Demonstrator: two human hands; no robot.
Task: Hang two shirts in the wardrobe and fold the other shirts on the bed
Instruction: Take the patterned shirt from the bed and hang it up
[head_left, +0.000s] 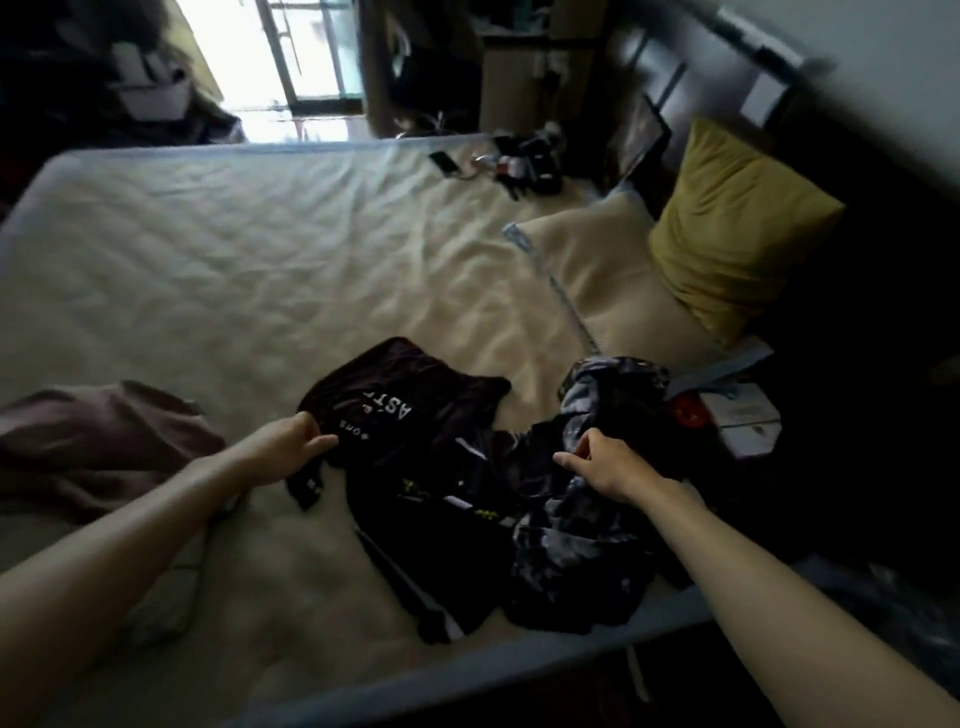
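Left hand: thumb and fingers pinch the near-left edge of the black printed shirt, cloth caught between the fingertips. Right hand: fingers curled down into dark fabric at the junction of the pile; which garment it grips cannot be told in the dim light, probably the grey camouflage shirt. Count of garments on the bed: four visible. One, the black printed shirt, crumpled, long axis running from the left hand up and to the right, white lettering reading upside down toward the far side. Two, a black shirt with green marks, lying between the hands and stretching toward the near bed edge. Three, the grey camouflage shirt, heaped under and beyond the right hand. Four, a mauve shirt, apart at the left, beside the left forearm. Pillows: two, one cream pillow and one yellow pillow leaning at the headboard. Small dark clutter sits at the far corner.
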